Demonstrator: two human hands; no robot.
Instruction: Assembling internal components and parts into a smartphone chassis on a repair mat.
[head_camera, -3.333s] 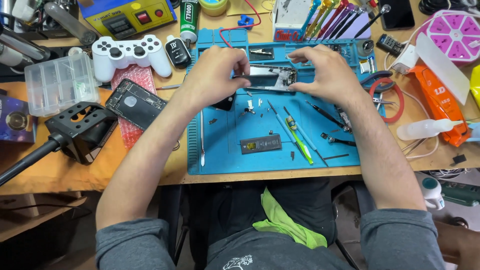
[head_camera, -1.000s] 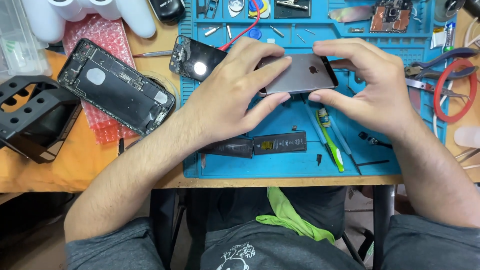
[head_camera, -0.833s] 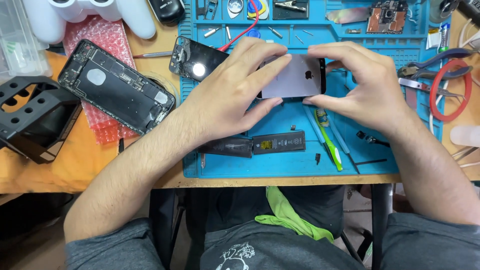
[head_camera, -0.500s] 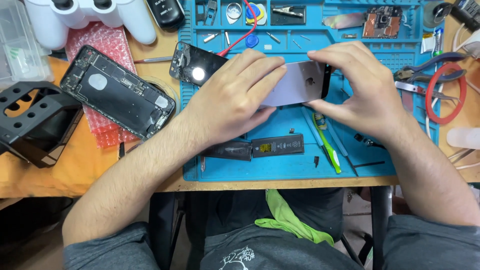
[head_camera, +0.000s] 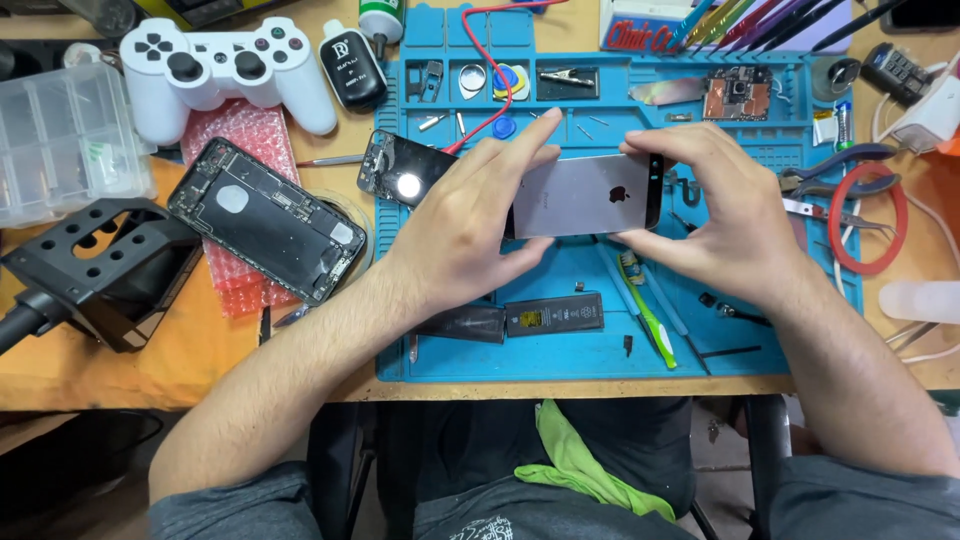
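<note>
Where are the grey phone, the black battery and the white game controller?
grey phone (head_camera: 590, 195), head view, middle of its back.
black battery (head_camera: 553, 315), head view, its label end.
white game controller (head_camera: 225, 75), head view, centre of its body.

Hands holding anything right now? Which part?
Yes. Both hands hold a grey phone, back side up, above the blue mat: left hand grips its left end, right hand its right end.

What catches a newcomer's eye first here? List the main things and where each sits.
First, the grey phone, back up, held between the left hand and right hand above the blue work mat. Next, the opened phone chassis on pink bubble wrap at left. Then the white game controller at top left.
</note>
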